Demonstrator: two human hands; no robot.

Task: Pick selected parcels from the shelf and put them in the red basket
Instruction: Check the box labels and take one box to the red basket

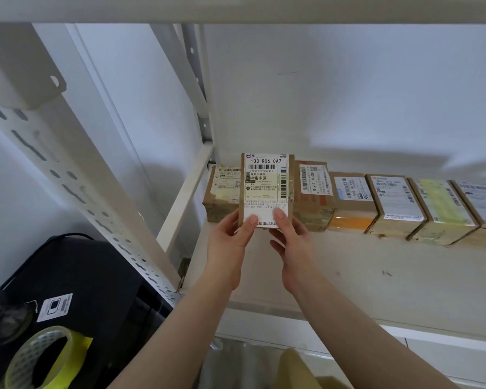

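Nearest, both forearms reach up from the bottom edge, the left hand (230, 234) and right hand (291, 237) each forming a grip on the bottom end of one parcel (267, 189), thumbs pressed on its label and fingers curled behind. It stands upright, long axis vertical, above both hands, lifted just in front of the row of parcels (376, 203) along the far edge of the shelf (376, 276). The red basket is not in view, so which way the parcel must travel cannot be told.
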